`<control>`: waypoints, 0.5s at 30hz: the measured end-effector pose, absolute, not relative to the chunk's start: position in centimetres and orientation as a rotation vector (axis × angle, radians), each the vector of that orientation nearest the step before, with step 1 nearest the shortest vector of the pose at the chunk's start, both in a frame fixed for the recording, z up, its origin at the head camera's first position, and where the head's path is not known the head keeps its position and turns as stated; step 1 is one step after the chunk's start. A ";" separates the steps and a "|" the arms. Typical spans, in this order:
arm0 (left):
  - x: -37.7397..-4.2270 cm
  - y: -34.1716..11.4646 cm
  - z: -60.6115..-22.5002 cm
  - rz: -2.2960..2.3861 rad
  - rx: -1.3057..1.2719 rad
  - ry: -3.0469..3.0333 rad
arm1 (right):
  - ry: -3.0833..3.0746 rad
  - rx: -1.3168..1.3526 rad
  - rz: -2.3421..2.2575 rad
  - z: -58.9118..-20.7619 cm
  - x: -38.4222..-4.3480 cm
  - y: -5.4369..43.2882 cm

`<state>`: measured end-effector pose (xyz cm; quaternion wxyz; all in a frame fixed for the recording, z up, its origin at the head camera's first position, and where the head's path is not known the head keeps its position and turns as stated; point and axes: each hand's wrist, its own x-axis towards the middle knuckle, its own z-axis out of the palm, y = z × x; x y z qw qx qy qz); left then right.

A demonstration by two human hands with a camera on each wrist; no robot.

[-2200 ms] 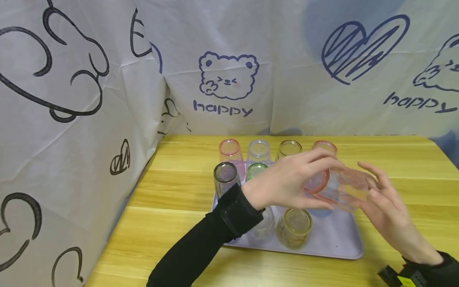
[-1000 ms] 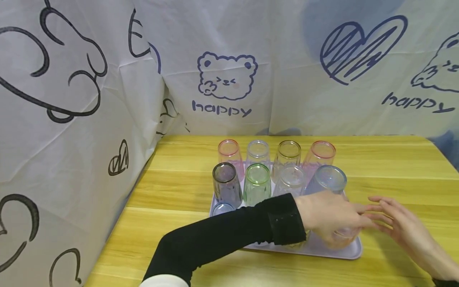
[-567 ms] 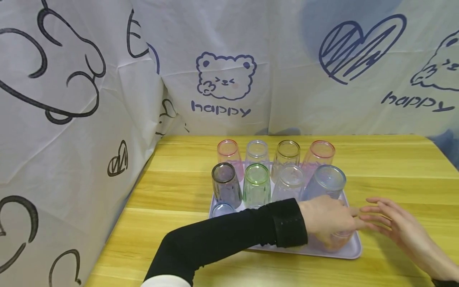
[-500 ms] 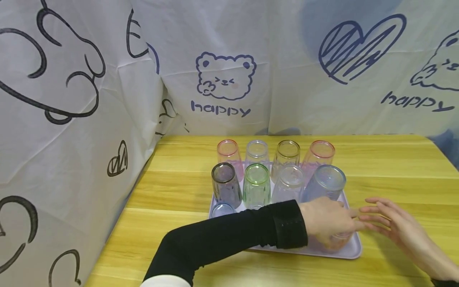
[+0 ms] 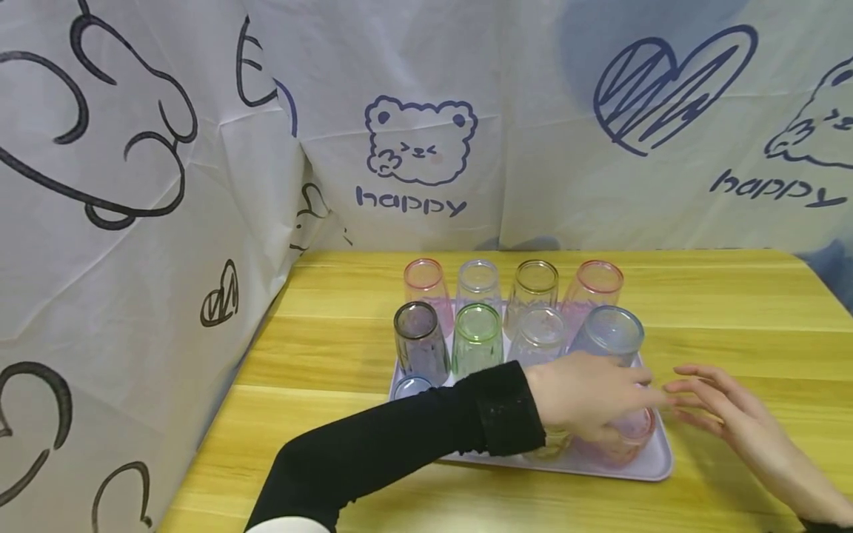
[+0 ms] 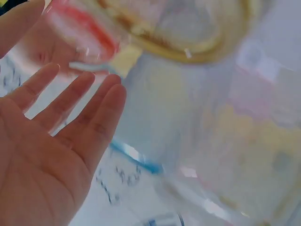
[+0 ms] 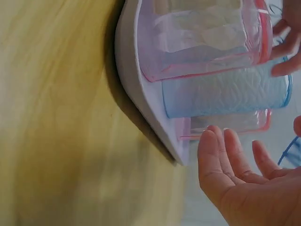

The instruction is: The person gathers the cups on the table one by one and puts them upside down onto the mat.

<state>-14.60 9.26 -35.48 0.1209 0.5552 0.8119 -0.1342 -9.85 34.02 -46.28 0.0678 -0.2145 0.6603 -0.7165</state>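
A pink glass [image 5: 629, 433] stands upside down at the front right corner of the lilac tray [image 5: 656, 463]. My left hand [image 5: 586, 392] is over its left and far side, partly covering it, with fingers extended; in the left wrist view the left hand [image 6: 51, 127] shows straight, spread fingers holding nothing. To the right of the tray, my right hand [image 5: 733, 422] hovers with loosely bent fingers, empty. In the right wrist view its fingertips [image 7: 209, 146] are apart from the pink glass [image 7: 207, 47] and blue glass [image 7: 225, 92].
Several upturned glasses stand in rows on the tray, among them a green one [image 5: 477, 344], a dark grey one [image 5: 421, 344] and a blue one [image 5: 609, 333]. A yellow glass [image 5: 549, 444] is partly under the left sleeve. Printed cloth [image 5: 420, 59] hangs behind the wooden table [image 5: 320, 355].
The pink glass, earlier held in the air by both hands, now stands on the tray's front right corner. My left hand has let go and drawn slightly back leftward. The right hand stays beside the tray.
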 end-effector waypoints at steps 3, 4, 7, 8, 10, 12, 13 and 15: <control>-14.9 6.7 -34.3 -0.285 1.658 2.438 | 2.376 -0.699 -2.002 -45.4 -9.4 32.5; -15.0 5.8 -33.9 -0.235 1.661 2.467 | 2.520 -0.708 -1.919 -45.1 -9.2 32.0; -15.1 2.6 -33.4 -0.067 1.676 2.592 | 2.903 -0.770 -1.636 -44.1 -8.7 30.4; -15.0 1.5 -33.5 0.005 1.672 2.637 | 3.003 -0.791 -1.533 -43.9 -8.5 29.9; -14.8 -0.7 -33.8 0.146 1.677 2.734 | 3.138 -0.869 -1.371 -43.6 -8.3 29.1; -14.5 -2.8 -34.6 0.277 1.656 2.819 | 3.214 -1.004 -1.259 -43.4 -8.3 28.4; -14.2 -3.9 -35.0 0.338 1.636 2.849 | 3.240 -1.062 -1.203 -43.4 -8.3 28.2; -13.7 -5.8 -35.9 0.445 1.591 2.899 | 3.270 -1.213 -1.126 -43.4 -8.5 27.6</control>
